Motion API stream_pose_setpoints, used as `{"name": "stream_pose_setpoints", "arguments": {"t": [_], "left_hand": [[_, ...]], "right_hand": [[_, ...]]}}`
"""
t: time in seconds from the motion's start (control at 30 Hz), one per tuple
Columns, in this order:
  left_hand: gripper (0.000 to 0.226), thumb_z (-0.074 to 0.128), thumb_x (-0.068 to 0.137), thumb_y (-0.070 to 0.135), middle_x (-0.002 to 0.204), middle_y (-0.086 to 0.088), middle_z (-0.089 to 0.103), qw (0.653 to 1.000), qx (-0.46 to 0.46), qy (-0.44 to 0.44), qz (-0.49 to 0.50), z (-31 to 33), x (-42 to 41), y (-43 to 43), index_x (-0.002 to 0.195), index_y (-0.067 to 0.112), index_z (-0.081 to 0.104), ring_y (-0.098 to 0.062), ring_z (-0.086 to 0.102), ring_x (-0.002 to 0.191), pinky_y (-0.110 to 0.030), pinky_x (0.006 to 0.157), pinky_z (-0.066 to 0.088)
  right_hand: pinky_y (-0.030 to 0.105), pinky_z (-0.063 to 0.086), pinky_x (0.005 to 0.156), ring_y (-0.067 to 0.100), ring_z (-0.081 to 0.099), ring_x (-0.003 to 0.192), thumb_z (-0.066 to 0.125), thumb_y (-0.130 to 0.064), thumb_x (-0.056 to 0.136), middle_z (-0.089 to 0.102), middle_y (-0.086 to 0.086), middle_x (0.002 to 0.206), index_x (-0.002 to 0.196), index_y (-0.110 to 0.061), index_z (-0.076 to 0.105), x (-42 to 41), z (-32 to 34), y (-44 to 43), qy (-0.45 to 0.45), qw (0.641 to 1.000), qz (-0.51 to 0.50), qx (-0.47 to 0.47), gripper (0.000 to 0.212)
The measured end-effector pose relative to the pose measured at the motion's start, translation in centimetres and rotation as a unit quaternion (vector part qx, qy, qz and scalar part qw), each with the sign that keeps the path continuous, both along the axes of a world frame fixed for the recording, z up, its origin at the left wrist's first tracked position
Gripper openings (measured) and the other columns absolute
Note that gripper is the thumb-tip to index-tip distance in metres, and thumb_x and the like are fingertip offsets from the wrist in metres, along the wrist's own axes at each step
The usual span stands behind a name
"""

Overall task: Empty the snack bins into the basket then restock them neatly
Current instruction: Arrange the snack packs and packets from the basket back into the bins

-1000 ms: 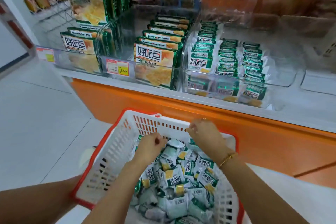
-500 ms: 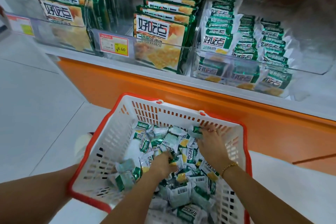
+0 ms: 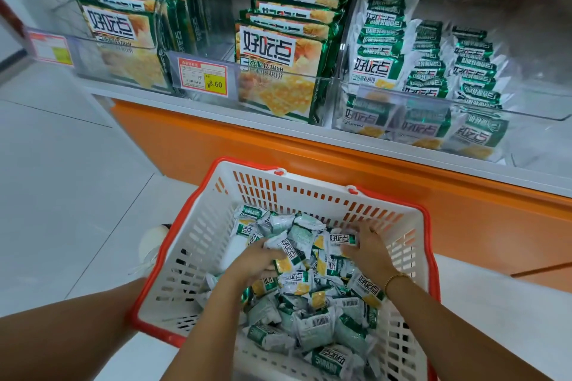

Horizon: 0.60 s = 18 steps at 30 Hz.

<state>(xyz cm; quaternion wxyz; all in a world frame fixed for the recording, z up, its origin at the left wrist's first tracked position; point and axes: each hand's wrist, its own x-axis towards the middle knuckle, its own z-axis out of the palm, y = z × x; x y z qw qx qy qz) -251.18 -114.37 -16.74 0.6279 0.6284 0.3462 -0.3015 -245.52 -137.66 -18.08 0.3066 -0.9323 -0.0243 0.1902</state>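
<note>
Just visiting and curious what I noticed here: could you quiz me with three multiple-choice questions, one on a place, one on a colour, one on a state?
1. Where is the yellow 8.60 price tag? A) on the orange counter B) on the front of the clear bin of large packs C) on the floor
2. What colour is the basket's rim? A) red B) blue C) black
3. How do the small packets lie in the basket? A) neat rows B) upright stacks C) loose heap
1 B: it hangs on the bin's front wall beside the packs. 2 A: red rim, white walls. 3 C: they lie jumbled at all angles.
</note>
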Motion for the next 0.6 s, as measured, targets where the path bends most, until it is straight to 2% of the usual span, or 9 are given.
{"name": "stream_pose_setpoints", "arguments": {"t": [0.07, 0.13, 0.17, 0.27, 0.33, 0.4, 0.47, 0.53, 0.6], "left_hand": [[0.066, 0.065, 0.088, 0.01, 0.12, -0.012, 0.056, 0.998, -0.027, -0.012, 0.047, 0.3, -0.1, -0.2, 0.144, 0.011, 0.03, -0.024, 0.056, 0.093, -0.03, 0.072, 0.053], [0.058, 0.063, 0.089, 0.007, 0.107, -0.011, 0.059, 0.995, -0.038, -0.024, 0.084, 1.1, -0.1, -0.5, 0.139, 0.01, 0.035, -0.022, 0.056, 0.082, -0.033, 0.077, 0.055], [0.057, 0.063, 0.089, 0.005, 0.103, -0.012, 0.06, 0.994, -0.039, -0.03, 0.099, 1.2, -0.1, -0.5, 0.139, 0.006, 0.036, -0.022, 0.056, 0.079, -0.036, 0.081, 0.055], [0.063, 0.062, 0.089, 0.003, 0.097, -0.013, 0.058, 0.991, -0.028, -0.042, 0.125, 1.9, 0.1, -0.5, 0.142, -0.003, 0.03, -0.027, 0.058, 0.08, -0.039, 0.087, 0.053], [0.067, 0.062, 0.089, 0.004, 0.099, -0.014, 0.058, 0.993, -0.007, -0.05, 0.106, 2.7, 0.3, -0.5, 0.144, -0.003, 0.025, -0.031, 0.06, 0.084, -0.035, 0.081, 0.055], [0.073, 0.062, 0.09, 0.005, 0.108, -0.017, 0.057, 0.995, 0.007, -0.064, 0.074, 3.8, 0.5, -0.7, 0.148, 0.0, 0.018, -0.031, 0.057, 0.084, -0.034, 0.081, 0.052], [0.076, 0.061, 0.09, 0.005, 0.129, -0.018, 0.05, 0.995, 0.013, -0.087, 0.049, 5.3, 0.6, -0.9, 0.15, 0.007, 0.015, -0.028, 0.06, 0.09, -0.035, 0.088, 0.052], [0.072, 0.061, 0.089, 0.005, 0.135, -0.017, 0.05, 0.993, -0.014, -0.112, 0.029, 7.0, 0.8, -1.3, 0.149, 0.011, 0.021, -0.028, 0.063, 0.102, -0.037, 0.093, 0.052], [0.051, 0.053, 0.094, 0.008, 0.124, -0.014, 0.062, 0.988, -0.037, -0.151, 0.006, 9.2, 1.0, -2.2, 0.142, 0.011, 0.038, -0.026, 0.065, 0.104, -0.038, 0.093, 0.053]], "right_hand": [[0.022, 0.047, 0.07, 0.009, 0.055, 0.074, 0.074, -0.023, 0.081, 0.06, -0.001, 0.092, 0.121, -0.02, 0.045, 0.4, 0.3, 0.0, 0.069, 0.997, 0.018, 0.002, 0.05], [0.029, 0.047, 0.092, 0.016, 0.058, 0.099, 0.079, -0.026, 0.075, 0.062, 0.002, 0.115, 0.121, -0.017, 0.055, 0.6, 0.0, -0.1, 0.081, 0.995, 0.049, -0.042, 0.053], [0.03, 0.045, 0.096, 0.018, 0.056, 0.106, 0.08, -0.026, 0.074, 0.061, 0.002, 0.118, 0.118, -0.016, 0.059, 0.8, 0.0, 0.0, 0.074, 0.994, 0.059, -0.06, 0.05], [0.025, 0.048, 0.087, 0.018, 0.058, 0.105, 0.081, -0.022, 0.073, 0.062, 0.001, 0.11, 0.105, -0.013, 0.062, 1.5, 1.3, -0.1, 0.094, 0.994, 0.052, -0.029, 0.039], [0.021, 0.044, 0.08, 0.015, 0.055, 0.101, 0.08, -0.026, 0.074, 0.057, -0.002, 0.108, 0.109, -0.013, 0.061, 1.9, 3.9, -0.1, 0.149, 0.986, 0.065, 0.038, 0.041], [0.023, 0.038, 0.087, 0.013, 0.049, 0.106, 0.077, -0.03, 0.077, 0.053, -0.004, 0.112, 0.116, -0.016, 0.06, 2.1, 7.2, 0.1, 0.206, 0.968, 0.108, 0.097, 0.044], [0.027, 0.034, 0.095, 0.012, 0.045, 0.112, 0.074, -0.031, 0.08, 0.052, -0.007, 0.118, 0.119, -0.018, 0.06, 2.0, 10.4, 0.7, 0.22, 0.956, 0.153, 0.119, 0.043], [0.029, 0.032, 0.098, 0.011, 0.044, 0.116, 0.075, -0.032, 0.079, 0.051, -0.012, 0.122, 0.114, -0.023, 0.063, 2.0, 13.0, 1.4, 0.192, 0.956, 0.17, 0.143, 0.039], [0.029, 0.035, 0.097, 0.009, 0.044, 0.117, 0.077, -0.032, 0.076, 0.051, -0.016, 0.123, 0.109, -0.026, 0.064, 2.0, 14.9, 1.9, 0.152, 0.959, 0.167, 0.172, 0.036]]}}
